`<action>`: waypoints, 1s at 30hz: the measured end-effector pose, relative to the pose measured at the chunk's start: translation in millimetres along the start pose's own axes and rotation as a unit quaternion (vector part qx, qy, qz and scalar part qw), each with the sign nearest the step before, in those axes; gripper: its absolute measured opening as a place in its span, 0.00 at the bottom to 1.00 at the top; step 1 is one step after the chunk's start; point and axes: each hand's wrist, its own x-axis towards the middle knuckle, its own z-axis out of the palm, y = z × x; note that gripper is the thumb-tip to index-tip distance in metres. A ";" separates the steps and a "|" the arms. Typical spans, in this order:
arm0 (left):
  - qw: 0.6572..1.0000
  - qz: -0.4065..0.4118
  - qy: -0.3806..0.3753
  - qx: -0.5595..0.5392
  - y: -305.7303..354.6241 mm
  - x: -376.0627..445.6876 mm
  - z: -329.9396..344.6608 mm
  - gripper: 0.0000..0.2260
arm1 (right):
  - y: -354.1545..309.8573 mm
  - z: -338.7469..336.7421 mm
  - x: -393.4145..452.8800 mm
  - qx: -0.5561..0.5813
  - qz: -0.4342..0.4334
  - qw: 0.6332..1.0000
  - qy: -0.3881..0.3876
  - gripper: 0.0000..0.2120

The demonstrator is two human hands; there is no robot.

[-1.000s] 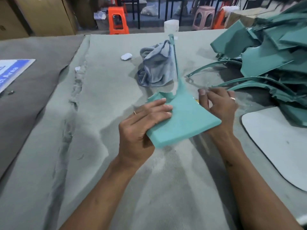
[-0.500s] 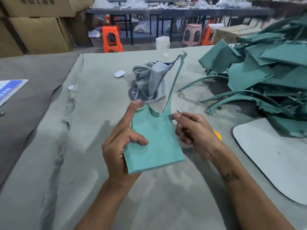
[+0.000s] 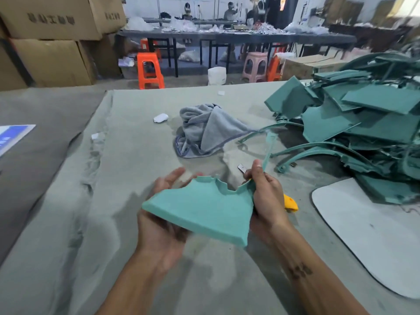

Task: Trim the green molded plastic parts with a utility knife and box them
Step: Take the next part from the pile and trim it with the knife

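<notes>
Head view is showing the green part (image 3: 200, 212) raised above the surface (image 3: 68, 223), directly in front of the person. Left hand (image 3: 163, 214) is lying flat and open beneath the part, fingers extended, supporting its underside. Right hand (image 3: 266, 196) is pinching the part's far right corner, where a thin strip of flash (image 3: 269, 144) is rising away; a yellow utility knife (image 3: 289, 202) appears tucked in that same hand, with its blade tip (image 3: 242, 167) showing past the knuckles.

Judging by its thin wall, the part is probably light and fairly stiff, while the strip is looking flexible. Holding the flat panel, away from the jagged far edge, seems safest.

Right of the part, a pile of green parts (image 3: 363, 119) is crowding the surface beside a white board (image 3: 363, 235). Beyond the part, a grey cloth (image 3: 209, 130) is lying. Left of the part, the surface is offering the widest room.
</notes>
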 end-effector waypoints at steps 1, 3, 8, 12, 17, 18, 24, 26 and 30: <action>0.997 -0.061 -0.040 -0.001 5.9 -3.5 -0.7 0.33 | -1.3 -1.3 0.3 -0.044 -0.007 0.999 0.000 0.23; 0.987 -0.134 -0.083 0.035 19.4 -4.9 -8.9 0.36 | -3.5 -4.2 3.5 -0.147 -0.030 0.989 -0.004 0.24; 0.978 -0.174 -0.100 0.059 31.7 -3.6 -16.0 0.38 | -15.7 12.9 17.4 -0.150 -0.032 0.987 -0.046 0.20; 0.981 -0.176 -0.075 0.025 39.4 -0.3 -18.1 0.31 | -35.9 40.3 58.7 -0.117 -0.073 0.990 -0.019 0.11; 0.985 -0.146 -0.085 0.032 45.2 4.5 -23.3 0.16 | -48.3 60.8 123.4 -0.497 -0.187 0.846 -0.053 0.48; 0.982 -0.147 -0.090 0.082 44.1 8.0 -26.1 0.20 | -49.4 68.1 127.5 -0.529 -0.217 0.814 -0.107 0.53; 0.968 -0.152 -0.076 0.186 42.8 17.5 -37.4 0.17 | -53.3 111.6 163.1 -0.591 -0.381 0.688 -0.181 0.11; 0.961 -0.162 -0.081 0.211 44.4 18.2 -42.6 0.17 | -61.8 121.8 174.5 -0.472 -0.307 0.811 -0.158 0.20; 0.956 -0.158 -0.075 0.236 45.8 22.3 -47.5 0.20 | -82.1 137.3 206.8 -0.243 -0.171 0.953 -0.064 0.20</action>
